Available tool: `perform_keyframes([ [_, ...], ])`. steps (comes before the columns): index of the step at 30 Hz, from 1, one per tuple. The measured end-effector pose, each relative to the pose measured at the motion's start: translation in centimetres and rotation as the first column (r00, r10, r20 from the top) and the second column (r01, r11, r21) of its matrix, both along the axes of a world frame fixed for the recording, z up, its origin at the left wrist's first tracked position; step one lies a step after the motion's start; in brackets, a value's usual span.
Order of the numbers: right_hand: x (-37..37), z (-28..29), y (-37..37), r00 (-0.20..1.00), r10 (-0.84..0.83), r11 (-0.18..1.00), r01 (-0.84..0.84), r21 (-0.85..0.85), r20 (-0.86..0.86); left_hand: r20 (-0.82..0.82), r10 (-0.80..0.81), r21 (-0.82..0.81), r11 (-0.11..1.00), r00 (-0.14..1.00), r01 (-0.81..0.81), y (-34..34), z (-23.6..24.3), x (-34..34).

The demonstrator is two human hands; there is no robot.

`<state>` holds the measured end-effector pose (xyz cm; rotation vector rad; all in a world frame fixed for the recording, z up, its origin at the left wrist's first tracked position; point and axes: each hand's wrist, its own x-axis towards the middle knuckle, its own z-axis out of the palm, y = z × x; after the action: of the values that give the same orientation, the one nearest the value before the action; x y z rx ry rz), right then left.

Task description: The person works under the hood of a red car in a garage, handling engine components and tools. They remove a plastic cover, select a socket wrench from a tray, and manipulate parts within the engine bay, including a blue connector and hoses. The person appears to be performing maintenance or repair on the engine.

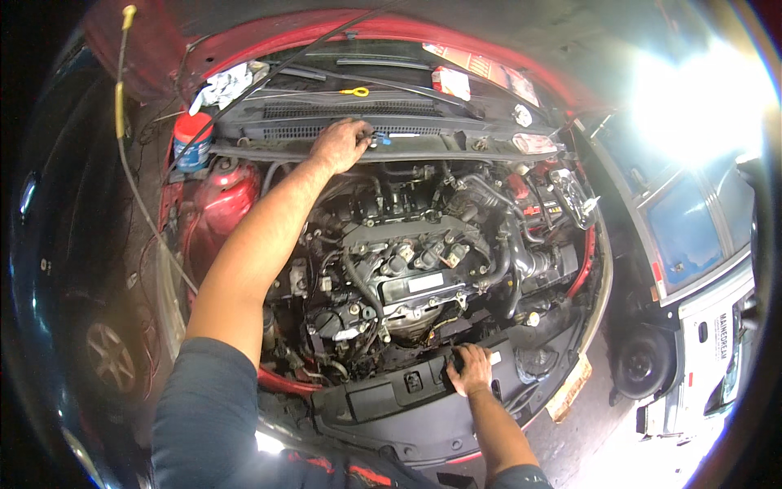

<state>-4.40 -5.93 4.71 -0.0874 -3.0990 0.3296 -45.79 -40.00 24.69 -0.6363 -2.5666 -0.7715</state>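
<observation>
My left hand (340, 147) reaches to the rear cowl (423, 130) of an open car bonnet bay, fingers closed by a small blue plastic piece (380, 140); what they hold is unclear. My right hand (469, 371) has its fingers bent over something dark at the edge of the black front panel (383, 416); I cannot make out what. Between my hands lies the engine (407, 277), with hoses, a battery (542, 212) to its right and connectors around it.
A red-lidded blue tub (192, 143), white cloth (224, 85) and red-and-white packets (450, 83) sit along the back. The bonnet's underside (285, 20) is overhead. A dark car (73, 244) stands left, another vehicle (692, 261) right.
</observation>
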Motion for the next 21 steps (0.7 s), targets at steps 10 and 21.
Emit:
perform_keyframes([
  [10, -0.2, 0.1, 0.2, 0.999, 0.023, 1.0, -0.023, -0.007, -0.035, 0.151, -0.149, -0.252, 0.95, 0.977, 0.184, 7.2, 1.6, -5.0],
  [21, -0.3, 0.7, 0.0, 0.999, -0.011, 1.0, 0.012, -0.011, 0.032, 0.059, -0.006, 0.039, 0.999, 0.998, 0.004, 6.4, 1.5, -7.8],
])
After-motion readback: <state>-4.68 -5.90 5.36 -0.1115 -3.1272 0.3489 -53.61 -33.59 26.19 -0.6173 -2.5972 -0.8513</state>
